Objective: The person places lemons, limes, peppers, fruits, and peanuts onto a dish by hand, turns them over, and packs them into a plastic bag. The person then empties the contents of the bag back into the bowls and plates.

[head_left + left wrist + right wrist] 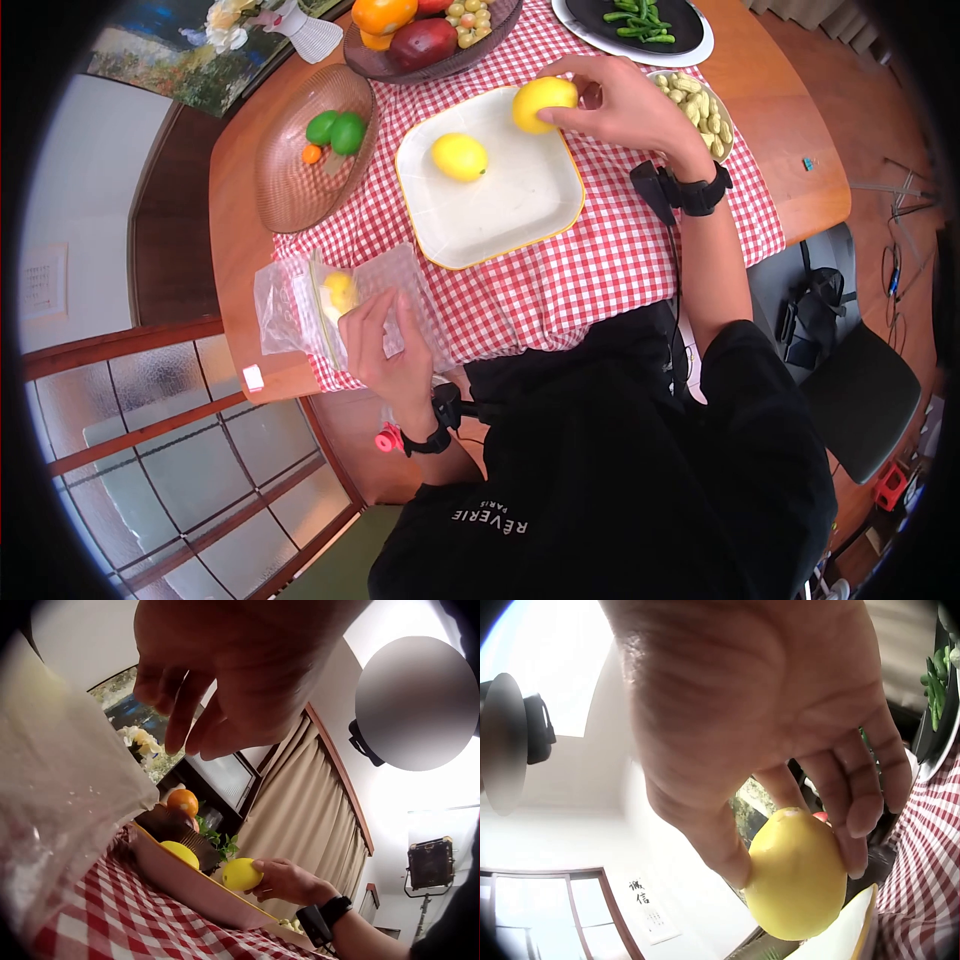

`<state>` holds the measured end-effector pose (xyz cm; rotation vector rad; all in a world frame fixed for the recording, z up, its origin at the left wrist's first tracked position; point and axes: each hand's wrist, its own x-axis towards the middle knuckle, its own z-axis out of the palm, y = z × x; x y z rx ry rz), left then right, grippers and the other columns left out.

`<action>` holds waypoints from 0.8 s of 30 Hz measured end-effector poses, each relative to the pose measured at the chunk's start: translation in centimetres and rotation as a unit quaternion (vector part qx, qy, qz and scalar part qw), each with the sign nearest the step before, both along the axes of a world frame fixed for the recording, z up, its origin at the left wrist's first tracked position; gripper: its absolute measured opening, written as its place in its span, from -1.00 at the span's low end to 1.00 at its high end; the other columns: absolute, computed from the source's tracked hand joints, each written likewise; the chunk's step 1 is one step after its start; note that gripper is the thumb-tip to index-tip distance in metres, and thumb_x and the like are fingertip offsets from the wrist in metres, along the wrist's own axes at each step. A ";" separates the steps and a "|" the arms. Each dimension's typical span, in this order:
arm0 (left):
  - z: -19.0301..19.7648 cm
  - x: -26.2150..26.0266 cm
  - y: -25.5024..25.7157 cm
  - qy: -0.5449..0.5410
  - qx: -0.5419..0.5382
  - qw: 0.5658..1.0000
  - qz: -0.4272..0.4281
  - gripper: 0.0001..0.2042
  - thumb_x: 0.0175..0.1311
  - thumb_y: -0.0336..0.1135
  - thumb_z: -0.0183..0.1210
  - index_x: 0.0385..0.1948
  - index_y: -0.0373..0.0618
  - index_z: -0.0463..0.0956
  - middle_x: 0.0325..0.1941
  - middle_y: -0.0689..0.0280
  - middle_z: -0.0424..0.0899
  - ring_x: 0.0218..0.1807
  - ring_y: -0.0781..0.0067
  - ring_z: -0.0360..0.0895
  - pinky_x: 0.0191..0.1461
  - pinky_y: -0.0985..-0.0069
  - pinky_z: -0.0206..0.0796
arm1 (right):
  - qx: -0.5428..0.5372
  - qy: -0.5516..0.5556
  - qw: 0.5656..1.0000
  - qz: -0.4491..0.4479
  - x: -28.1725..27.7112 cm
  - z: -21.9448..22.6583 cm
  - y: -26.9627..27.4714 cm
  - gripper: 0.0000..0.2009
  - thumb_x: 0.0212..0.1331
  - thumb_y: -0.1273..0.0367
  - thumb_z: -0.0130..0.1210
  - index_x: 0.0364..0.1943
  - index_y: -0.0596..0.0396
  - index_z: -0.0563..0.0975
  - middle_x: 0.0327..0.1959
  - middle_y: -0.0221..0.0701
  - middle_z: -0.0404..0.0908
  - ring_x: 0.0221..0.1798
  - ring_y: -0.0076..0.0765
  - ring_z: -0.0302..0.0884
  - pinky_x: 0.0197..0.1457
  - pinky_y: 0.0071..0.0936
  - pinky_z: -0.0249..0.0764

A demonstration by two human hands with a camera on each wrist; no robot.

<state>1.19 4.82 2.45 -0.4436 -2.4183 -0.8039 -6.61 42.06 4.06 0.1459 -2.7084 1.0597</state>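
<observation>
My right hand (622, 105) pinches a yellow lemon (544, 104) between thumb and fingers, over the back right corner of a white square dish (500, 222) with a yellow rim. The right wrist view shows the thumb on one side of this lemon (798, 877) and fingertips on the other. A second lemon (460, 157) lies in the dish. At the table's left front is a clear zip bag (385, 268) with a yellow fruit (341, 291) inside. My left hand (388, 345) hovers beside the bag, its fingers loosely bent with nothing between them.
Left of the dish is a ribbed oval basket (275, 180) with green and orange fruit. Behind stand a fruit bowl (400, 70) and a black plate (690, 30) of green pods. A bowl of peanuts (712, 112) sits near my right wrist. A checked cloth (625, 265) covers the table.
</observation>
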 end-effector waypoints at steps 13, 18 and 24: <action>-2.1 2.9 -2.8 -0.067 -0.150 0.986 -0.005 -0.75 0.11 -0.47 0.47 -0.35 -0.21 0.51 -0.31 0.12 0.52 -0.17 -0.04 0.51 -0.13 0.12 0.39 | -0.122 0.098 0.979 0.131 2.9 1.7 -5.4 -0.45 0.07 0.33 0.51 0.21 0.04 0.62 -0.10 -0.38 0.78 -0.27 -0.37 0.67 -0.11 -0.43 0.61; -1.8 3.2 -3.3 0.010 -0.052 0.999 0.013 -0.83 0.16 -0.61 0.38 -0.31 -0.25 0.56 -0.32 0.13 0.55 -0.24 0.04 0.51 -0.20 0.19 0.38 | -0.149 0.034 0.977 0.150 6.8 1.8 -12.3 -0.43 0.06 0.26 0.55 0.19 0.09 0.64 0.01 -0.28 0.81 -0.22 -0.25 0.79 -0.06 -0.37 0.70; -0.8 3.2 -3.8 0.053 0.005 0.997 0.047 -0.86 0.24 -0.62 0.36 -0.24 -0.27 0.59 -0.32 0.13 0.59 -0.27 0.06 0.54 -0.19 0.20 0.40 | -0.169 0.051 0.967 0.185 7.5 -2.4 -20.2 -0.49 0.06 0.21 0.54 0.09 0.10 0.69 -0.24 -0.22 0.77 -0.35 -0.11 0.75 -0.24 -0.23 0.66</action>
